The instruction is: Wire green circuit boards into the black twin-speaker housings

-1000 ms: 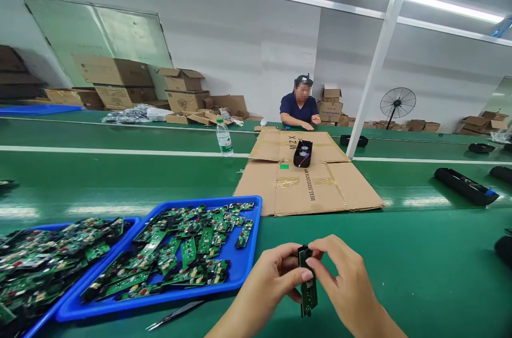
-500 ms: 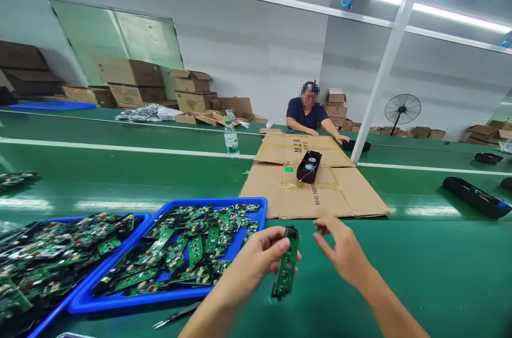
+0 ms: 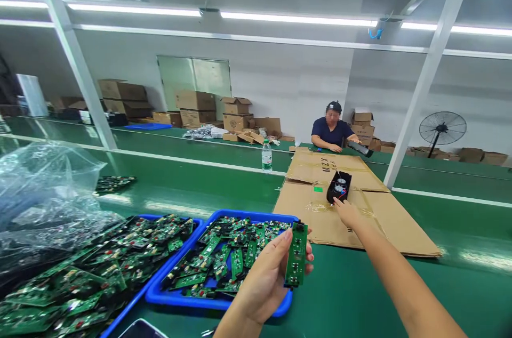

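Observation:
My left hand [image 3: 272, 268] is closed round a narrow green circuit board [image 3: 296, 255], held upright between thumb and fingers, with black parts at its ends. My right hand [image 3: 347, 214] stretches out over the cardboard, fingers extended and spread at the near end of a black speaker housing [image 3: 333, 194]. Two round speakers and red and blue wires show inside that housing. The fingertips appear to touch its edge; no firm grip is visible. Beside my left hand lies a blue tray [image 3: 160, 303] of similar circuit boards [image 3: 237, 260].
Another tray heaped with boards [image 3: 80, 279] stands at left, beside clear plastic bags [image 3: 44, 183]. Flattened cardboard [image 3: 376, 236] covers part of the green bench. A water bottle [image 3: 266, 155] and a metal post [image 3: 432, 71] stand beyond. Opposite, a co-worker [image 3: 330, 133] holds a black housing [image 3: 360, 148].
My right hand has reached forward to the speaker housing. My left hand still holds the board, turned more upright. The view has swung left, and the co-worker has lifted a black housing.

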Motion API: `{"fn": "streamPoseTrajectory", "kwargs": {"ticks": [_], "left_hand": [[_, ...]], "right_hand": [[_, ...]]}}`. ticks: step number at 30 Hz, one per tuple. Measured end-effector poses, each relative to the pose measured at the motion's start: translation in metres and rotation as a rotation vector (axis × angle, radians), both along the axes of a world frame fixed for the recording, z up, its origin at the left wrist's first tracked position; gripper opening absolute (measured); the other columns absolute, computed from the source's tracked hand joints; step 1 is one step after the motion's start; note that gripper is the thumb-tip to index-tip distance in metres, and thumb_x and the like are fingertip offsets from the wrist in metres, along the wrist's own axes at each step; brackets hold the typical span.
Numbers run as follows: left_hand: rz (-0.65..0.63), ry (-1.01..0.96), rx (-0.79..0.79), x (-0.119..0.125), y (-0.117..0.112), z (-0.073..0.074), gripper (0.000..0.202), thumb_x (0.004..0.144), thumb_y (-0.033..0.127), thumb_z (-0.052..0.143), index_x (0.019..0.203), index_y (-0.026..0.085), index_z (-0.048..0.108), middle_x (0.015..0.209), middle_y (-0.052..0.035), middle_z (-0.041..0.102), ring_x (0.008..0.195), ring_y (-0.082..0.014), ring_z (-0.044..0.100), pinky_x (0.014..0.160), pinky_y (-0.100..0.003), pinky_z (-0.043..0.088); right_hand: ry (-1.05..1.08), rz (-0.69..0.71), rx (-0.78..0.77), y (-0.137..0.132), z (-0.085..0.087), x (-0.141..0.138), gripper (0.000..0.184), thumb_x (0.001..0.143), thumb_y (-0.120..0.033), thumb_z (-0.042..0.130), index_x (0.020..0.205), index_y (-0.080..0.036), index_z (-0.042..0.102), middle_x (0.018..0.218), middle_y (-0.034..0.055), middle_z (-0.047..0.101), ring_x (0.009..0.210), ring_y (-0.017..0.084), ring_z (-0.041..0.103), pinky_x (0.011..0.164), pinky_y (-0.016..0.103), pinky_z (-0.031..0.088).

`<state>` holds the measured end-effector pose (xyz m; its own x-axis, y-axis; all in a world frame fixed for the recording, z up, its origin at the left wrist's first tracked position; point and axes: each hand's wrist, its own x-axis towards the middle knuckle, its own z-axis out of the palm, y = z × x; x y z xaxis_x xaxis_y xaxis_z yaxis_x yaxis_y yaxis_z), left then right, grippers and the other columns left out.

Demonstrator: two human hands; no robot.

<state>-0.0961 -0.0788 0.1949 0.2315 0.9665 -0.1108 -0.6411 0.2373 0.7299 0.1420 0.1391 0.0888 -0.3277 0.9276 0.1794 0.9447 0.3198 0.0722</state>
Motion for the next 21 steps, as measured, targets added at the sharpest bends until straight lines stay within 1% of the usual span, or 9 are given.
{"fn": "streamPoseTrajectory", "kwargs": {"ticks": [3, 5, 8, 9, 11, 13, 15, 18, 21], "left_hand": [[-0.009, -0.030, -0.117, -0.001, -0.001, 0.006, 0.025, 0.084, 0.033, 0.059, 0.093, 0.011, 0.066, 0.067, -0.0028, 0.065, 0.058, -0.0127, 0.062, 0.050, -0.025, 0.055], [-0.014, -0.060, -0.180, -0.001, 0.000, 0.009, 0.025, 0.088, 0.032, 0.053, 0.092, 0.010, 0.065, 0.069, -0.0039, 0.066, 0.060, -0.0135, 0.065, 0.051, -0.027, 0.057], [-0.010, -0.143, -0.221, -0.001, 0.002, 0.010, 0.029, 0.092, 0.030, 0.046, 0.082, 0.010, 0.063, 0.076, -0.0073, 0.069, 0.070, -0.0173, 0.069, 0.057, -0.030, 0.059], [0.005, -0.169, -0.224, 0.000, 0.003, 0.009, 0.030, 0.092, 0.029, 0.044, 0.077, 0.010, 0.062, 0.076, -0.0078, 0.069, 0.070, -0.0177, 0.069, 0.057, -0.030, 0.059], [0.046, -0.185, -0.230, 0.002, 0.004, 0.008, 0.033, 0.093, 0.024, 0.042, 0.069, 0.011, 0.059, 0.072, -0.0077, 0.069, 0.063, -0.0157, 0.069, 0.053, -0.027, 0.058], [0.092, -0.160, -0.223, 0.003, 0.005, 0.005, 0.029, 0.092, 0.021, 0.045, 0.068, 0.011, 0.057, 0.067, -0.0066, 0.069, 0.055, -0.0132, 0.067, 0.049, -0.024, 0.056], [0.128, -0.128, -0.179, 0.005, 0.005, 0.001, 0.021, 0.088, 0.020, 0.052, 0.070, 0.012, 0.056, 0.064, -0.0043, 0.068, 0.052, -0.0125, 0.065, 0.048, -0.023, 0.055], [0.140, -0.114, -0.072, 0.007, 0.007, -0.004, 0.004, 0.085, 0.019, 0.058, 0.086, 0.015, 0.057, 0.063, -0.0009, 0.067, 0.054, -0.0133, 0.065, 0.054, -0.027, 0.056], [0.116, -0.125, -0.048, 0.011, 0.010, -0.009, 0.019, 0.086, 0.018, 0.055, 0.105, 0.016, 0.055, 0.072, -0.0037, 0.069, 0.064, -0.0162, 0.068, 0.062, -0.031, 0.056]], "right_hand": [[0.016, 0.015, -0.006, 0.007, -0.006, 0.005, 0.031, 0.090, -0.029, 0.055, 0.118, -0.017, 0.052, 0.122, 0.0086, 0.050, 0.104, 0.023, 0.054, 0.087, 0.044, 0.047], [0.041, 0.033, -0.006, 0.006, -0.009, 0.012, 0.030, 0.090, -0.030, 0.055, 0.118, -0.016, 0.052, 0.122, 0.0086, 0.051, 0.104, 0.023, 0.054, 0.087, 0.044, 0.047], [0.105, 0.068, -0.003, -0.003, -0.010, 0.028, 0.031, 0.090, -0.030, 0.055, 0.117, -0.016, 0.052, 0.123, 0.0089, 0.051, 0.106, 0.023, 0.053, 0.089, 0.045, 0.046], [0.132, 0.081, 0.001, -0.007, -0.009, 0.034, 0.031, 0.090, -0.030, 0.056, 0.117, -0.016, 0.052, 0.123, 0.0089, 0.051, 0.107, 0.024, 0.052, 0.090, 0.046, 0.045], [0.191, 0.103, 0.014, -0.018, -0.006, 0.046, 0.030, 0.090, -0.028, 0.055, 0.117, -0.015, 0.052, 0.124, 0.0094, 0.051, 0.110, 0.024, 0.051, 0.093, 0.047, 0.043], [0.250, 0.118, 0.031, -0.032, -0.004, 0.057, 0.025, 0.092, -0.021, 0.048, 0.115, -0.013, 0.054, 0.123, 0.0114, 0.052, 0.113, 0.024, 0.050, 0.096, 0.046, 0.040], [0.307, 0.131, 0.049, -0.051, -0.003, 0.065, 0.028, 0.091, -0.013, 0.039, 0.112, -0.012, 0.057, 0.121, 0.0138, 0.054, 0.114, 0.024, 0.050, 0.100, 0.044, 0.039], [0.379, 0.164, 0.061, -0.090, -0.003, 0.070, 0.033, 0.087, -0.013, 0.034, 0.106, -0.014, 0.061, 0.115, 0.0144, 0.058, 0.110, 0.024, 0.055, 0.097, 0.042, 0.044], [0.436, 0.209, 0.050, -0.141, 0.004, 0.067, 0.029, 0.090, -0.021, 0.035, 0.099, -0.018, 0.063, 0.108, 0.0112, 0.062, 0.102, 0.023, 0.059, 0.088, 0.040, 0.050]]}}
